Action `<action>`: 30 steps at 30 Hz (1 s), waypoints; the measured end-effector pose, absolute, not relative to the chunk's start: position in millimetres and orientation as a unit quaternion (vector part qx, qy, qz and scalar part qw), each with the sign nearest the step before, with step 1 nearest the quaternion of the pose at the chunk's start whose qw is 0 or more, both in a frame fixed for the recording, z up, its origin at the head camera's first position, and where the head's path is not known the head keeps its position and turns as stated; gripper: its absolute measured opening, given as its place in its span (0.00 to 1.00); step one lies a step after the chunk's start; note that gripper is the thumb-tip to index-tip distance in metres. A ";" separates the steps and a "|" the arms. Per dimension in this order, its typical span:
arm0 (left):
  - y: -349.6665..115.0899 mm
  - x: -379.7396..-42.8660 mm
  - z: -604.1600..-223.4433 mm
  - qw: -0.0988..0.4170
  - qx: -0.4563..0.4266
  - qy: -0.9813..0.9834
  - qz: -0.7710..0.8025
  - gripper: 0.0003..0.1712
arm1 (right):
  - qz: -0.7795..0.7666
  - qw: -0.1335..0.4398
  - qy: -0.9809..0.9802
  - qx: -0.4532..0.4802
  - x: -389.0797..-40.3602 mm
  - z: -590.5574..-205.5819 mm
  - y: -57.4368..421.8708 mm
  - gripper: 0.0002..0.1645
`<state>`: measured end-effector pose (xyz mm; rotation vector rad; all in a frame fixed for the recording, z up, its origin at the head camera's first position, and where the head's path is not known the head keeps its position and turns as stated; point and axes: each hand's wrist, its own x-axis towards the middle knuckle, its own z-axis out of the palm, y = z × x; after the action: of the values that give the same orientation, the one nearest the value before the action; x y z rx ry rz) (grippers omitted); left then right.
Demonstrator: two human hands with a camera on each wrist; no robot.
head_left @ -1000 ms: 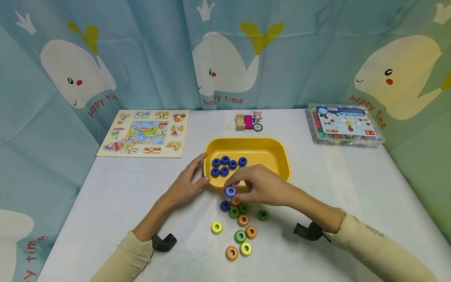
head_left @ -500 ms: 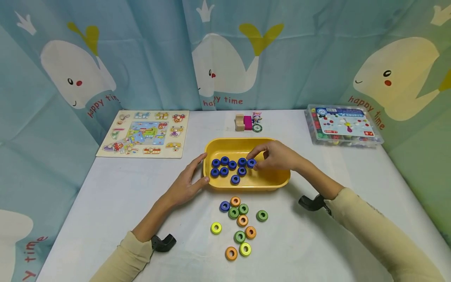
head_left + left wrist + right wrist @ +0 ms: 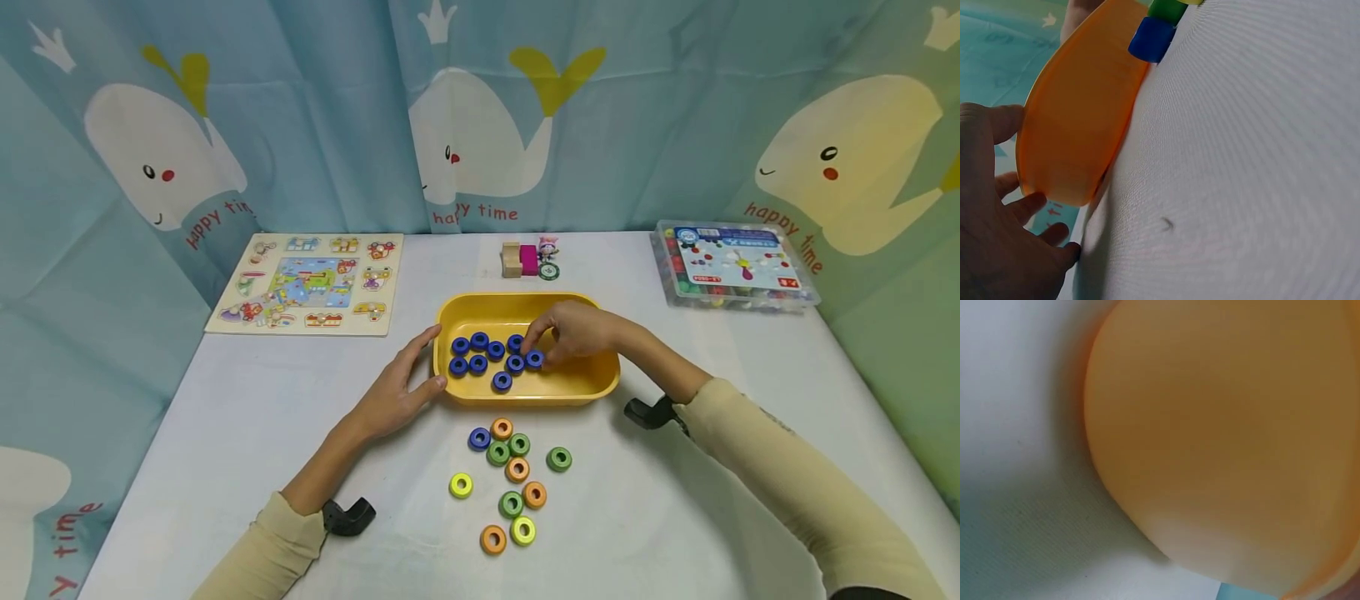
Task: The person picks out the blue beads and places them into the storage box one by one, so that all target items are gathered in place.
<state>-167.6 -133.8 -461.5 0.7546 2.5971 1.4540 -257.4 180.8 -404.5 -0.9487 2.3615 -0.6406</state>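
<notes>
A yellow plastic tray (image 3: 570, 379) stands mid-table with several blue rings (image 3: 477, 364) lying in its left part. My right hand (image 3: 573, 331) reaches in over the right side and pinches one blue ring (image 3: 535, 359) between thumb and forefinger, low in the tray beside the others. Against the tray's left end rests my left hand (image 3: 397, 392), thumb at the front corner and fingers spread along the side. In the left wrist view, the left hand (image 3: 1010, 225) touches the tray's orange-looking wall (image 3: 1079, 119). Only the tray wall (image 3: 1222, 437) fills the right wrist view; the right fingers are hidden there.
In front of the tray lie loose orange, green and yellow rings (image 3: 517, 469) and one blue ring (image 3: 480, 439). Behind are a wooden puzzle board (image 3: 315, 325), small blocks (image 3: 520, 260) with a figure (image 3: 548, 247), and a clear case (image 3: 738, 262) at the right.
My right hand has carried a blue ring from in front of the tray into it, then slightly nearer and lower beside the other rings. My left hand stays at the tray's end.
</notes>
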 end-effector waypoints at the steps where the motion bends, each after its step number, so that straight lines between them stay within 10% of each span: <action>1: -133.7 -167.6 -461.5 0.036 0.246 0.845 0.474 0.40 | -0.235 0.258 0.869 -0.351 -258.0 -405.5 180.8 0.16; 13: -133.6 -167.8 -462.3 0.038 0.245 0.845 0.473 0.40 | -0.234 0.236 0.880 -0.339 -246.8 -385.7 178.9 0.14; 30: -134.9 -167.7 -461.8 0.037 0.248 0.845 0.473 0.40 | -0.327 0.107 0.876 -0.337 -116.3 -394.5 115.0 0.15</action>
<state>-167.7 -134.9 -461.8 0.7609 2.5923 1.4517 -116.3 115.0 -394.5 -0.9933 2.5790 -0.9640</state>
